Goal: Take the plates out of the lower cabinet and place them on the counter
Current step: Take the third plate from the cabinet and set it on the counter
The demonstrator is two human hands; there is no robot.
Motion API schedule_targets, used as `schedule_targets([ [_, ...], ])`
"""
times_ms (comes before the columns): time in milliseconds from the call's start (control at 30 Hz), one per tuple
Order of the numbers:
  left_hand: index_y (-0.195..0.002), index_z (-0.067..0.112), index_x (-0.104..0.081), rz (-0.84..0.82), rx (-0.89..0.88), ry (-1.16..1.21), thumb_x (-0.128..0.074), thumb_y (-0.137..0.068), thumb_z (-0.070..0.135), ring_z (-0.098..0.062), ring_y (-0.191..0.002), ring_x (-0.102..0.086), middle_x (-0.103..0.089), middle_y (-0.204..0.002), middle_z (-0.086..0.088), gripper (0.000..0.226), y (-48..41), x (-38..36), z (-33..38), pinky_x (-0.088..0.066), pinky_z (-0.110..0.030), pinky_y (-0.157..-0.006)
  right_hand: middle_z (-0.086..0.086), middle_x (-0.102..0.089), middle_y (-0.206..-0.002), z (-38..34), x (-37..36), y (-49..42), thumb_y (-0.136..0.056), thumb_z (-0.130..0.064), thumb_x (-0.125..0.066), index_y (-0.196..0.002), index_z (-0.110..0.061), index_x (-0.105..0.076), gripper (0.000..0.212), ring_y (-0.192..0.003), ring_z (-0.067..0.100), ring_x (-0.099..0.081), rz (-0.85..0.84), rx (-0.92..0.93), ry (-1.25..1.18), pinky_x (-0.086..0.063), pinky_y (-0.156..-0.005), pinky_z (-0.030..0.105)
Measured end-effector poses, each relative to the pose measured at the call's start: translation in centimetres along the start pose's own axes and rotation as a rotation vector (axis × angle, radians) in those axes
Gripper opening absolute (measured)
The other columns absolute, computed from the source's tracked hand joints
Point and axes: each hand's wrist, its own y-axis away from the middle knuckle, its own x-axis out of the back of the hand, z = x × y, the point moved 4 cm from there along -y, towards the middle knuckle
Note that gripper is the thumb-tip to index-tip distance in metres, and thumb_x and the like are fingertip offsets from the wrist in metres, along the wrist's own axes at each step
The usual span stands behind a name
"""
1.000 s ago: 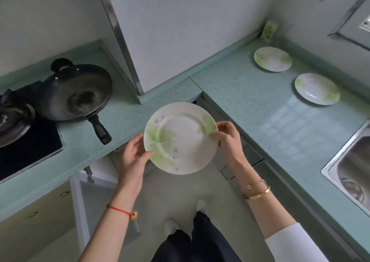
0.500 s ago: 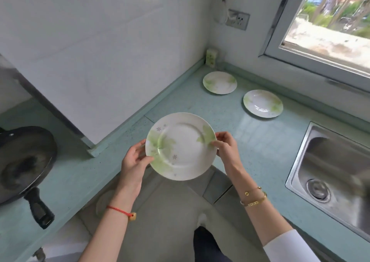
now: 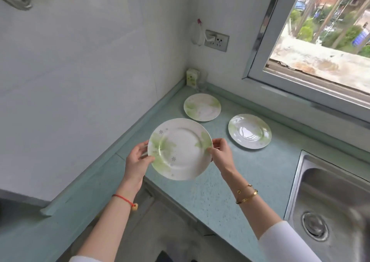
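A white plate with green leaf print [image 3: 180, 148] is held in the air over the inner corner of the teal counter [image 3: 220, 191]. My left hand [image 3: 138, 160] grips its left rim, thumb on top. My right hand [image 3: 221, 154] pinches its right rim. Two matching plates lie flat on the counter beyond it: one plate near the wall corner [image 3: 202, 107] and one plate to its right under the window [image 3: 249, 131]. The lower cabinet is out of view.
A steel sink [image 3: 330, 207] is set into the counter at the right. A small box [image 3: 192, 77] and a clear glass [image 3: 202, 83] stand in the far corner. A wall socket [image 3: 217, 40] sits above them. A window frame [image 3: 300, 85] runs along the right wall.
Both hands have carried the plate forward and right, from above the floor gap to over the counter's corner. The view has swung right, away from the pan and stove.
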Motion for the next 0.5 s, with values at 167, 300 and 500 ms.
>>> schedule_targets([
  [167,-0.123,0.015,-0.058,-0.04,0.03,-0.117,-0.06,-0.08,-0.013,-0.017,-0.106,-0.063,-0.066,-0.124,-0.006,0.052,-6.0,-1.7,-0.3,-0.048,-0.019,-0.076,-0.007,-0.055,-0.082,0.8,-1.0,-5.0,-0.08,-0.012,-0.06,-0.088,-0.021,-0.053,0.015,-0.072,0.012,-0.052,0.059,0.016,0.15,-0.043,-0.063,0.025],
  [300,-0.123,0.016,-0.056,-0.071,0.09,-0.191,-0.06,-0.08,-0.013,-0.005,-0.097,-0.061,-0.064,-0.125,-0.006,0.052,-10.6,-2.6,-1.3,-0.046,-0.017,-0.071,-0.004,-0.057,-0.083,2.0,-2.4,-8.6,-0.082,-0.012,-0.061,-0.095,-0.013,-0.055,0.014,-0.071,0.011,-0.052,0.123,-0.002,0.238,-0.04,-0.058,0.019],
  [500,-0.129,0.013,-0.053,-0.109,0.156,-0.307,-0.061,-0.081,-0.011,-0.014,-0.103,-0.058,-0.061,-0.127,-0.008,0.055,-15.7,-2.6,-3.6,-0.044,-0.016,-0.071,0.003,-0.059,-0.091,4.8,-5.4,-11.7,-0.086,-0.014,-0.06,-0.097,-0.012,-0.053,0.013,-0.082,0.023,-0.056,0.141,-0.122,0.313,-0.047,-0.066,0.032],
])
